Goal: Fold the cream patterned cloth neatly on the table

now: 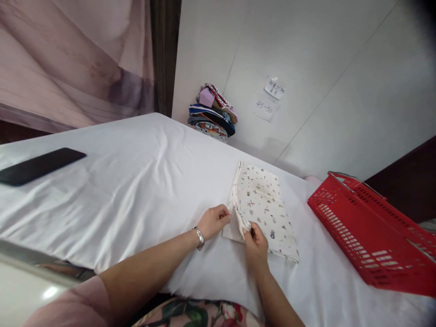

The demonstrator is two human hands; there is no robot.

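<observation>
A: What work surface is provided?

B: A white-covered table [160, 181] is provided. A perforated red basket [378, 240] is positioned at its right side.

A: Where is the folded printed cloth [264, 200] located?

B: It is laid flat on the table, left of the basket and apart from it. The upper layers are lifted at the near left corner.

A: What else is placed nearby?

B: A stack of folded textiles [214, 116] is seen beyond the far edge. A dark flat object [41, 165] is laid at the far left.

A: How are the hands set?

B: By the right hand [256, 247], the raised corner is pinched between thumb and fingers. The left hand [214, 221] is held at the cloth's left edge, fingers curled; whether fabric is gripped cannot be told. A bracelet [199, 238] is worn on that wrist.
</observation>
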